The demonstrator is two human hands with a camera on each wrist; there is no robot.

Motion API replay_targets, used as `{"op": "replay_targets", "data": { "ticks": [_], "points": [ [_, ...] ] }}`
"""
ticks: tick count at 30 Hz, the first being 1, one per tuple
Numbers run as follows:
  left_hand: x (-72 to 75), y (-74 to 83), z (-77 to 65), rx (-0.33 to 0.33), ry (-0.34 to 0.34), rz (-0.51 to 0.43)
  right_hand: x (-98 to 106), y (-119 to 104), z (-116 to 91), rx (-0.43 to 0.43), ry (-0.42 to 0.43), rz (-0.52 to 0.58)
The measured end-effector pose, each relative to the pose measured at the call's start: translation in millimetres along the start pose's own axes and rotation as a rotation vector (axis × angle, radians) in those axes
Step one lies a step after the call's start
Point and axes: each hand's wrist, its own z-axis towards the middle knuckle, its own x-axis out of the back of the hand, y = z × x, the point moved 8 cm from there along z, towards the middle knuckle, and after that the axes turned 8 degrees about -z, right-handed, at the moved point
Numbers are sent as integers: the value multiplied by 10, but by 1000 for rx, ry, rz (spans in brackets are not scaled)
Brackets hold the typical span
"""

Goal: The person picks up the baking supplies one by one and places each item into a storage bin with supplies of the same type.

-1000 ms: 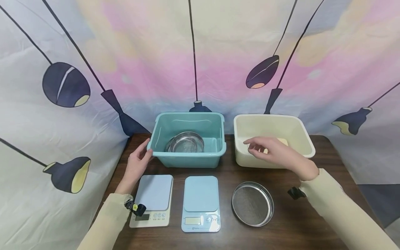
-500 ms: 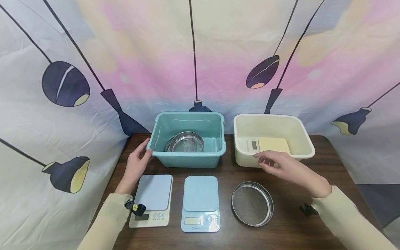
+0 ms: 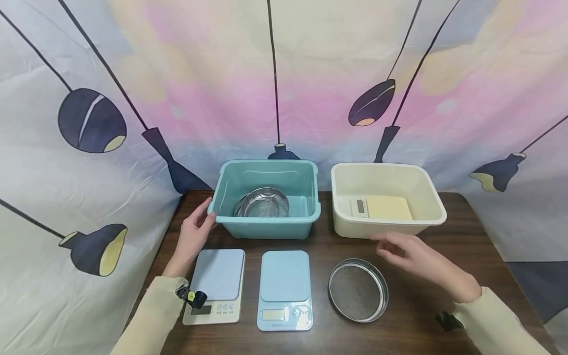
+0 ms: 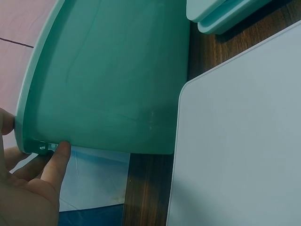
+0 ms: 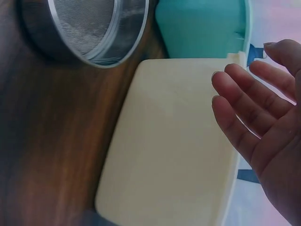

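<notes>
My left hand [image 3: 195, 231] holds the left front corner of a teal plastic tub [image 3: 268, 228]; in the left wrist view its thumb [image 4: 59, 157] lies against the wall by the rim. Inside that tub are round metal sieves [image 3: 266, 203]. My right hand [image 3: 414, 251], fingers loosely bent and nothing in them, hovers in front of a cream tub [image 3: 381, 227]. A kitchen scale with a pale yellow top [image 3: 388, 208] lies in the cream tub. The right wrist view has the open fingers [image 5: 235, 94] beside the cream tub's outer wall.
Along the front of the dark wooden table [image 3: 319, 315] stand a white kitchen scale [image 3: 217, 276], a light blue kitchen scale [image 3: 285, 278] and one round metal sieve [image 3: 357, 291]. A patterned cloth [image 3: 222, 74] hangs close behind the tubs.
My right hand has drawn back from over the cream tub, toward me and to the right, uncovering the yellow-topped scale inside. The left hand stays on the teal tub.
</notes>
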Motion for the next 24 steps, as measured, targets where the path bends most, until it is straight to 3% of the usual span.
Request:
{"op": "replay_targets", "data": {
  "ticks": [8,24],
  "points": [
    [1,1,-2,2,-4,-4,-155,145,-241,-100,-15,24],
    [1,-16,6,-3,-2,-5,-485,264,-625,-177,-36,60]
  ]
}}
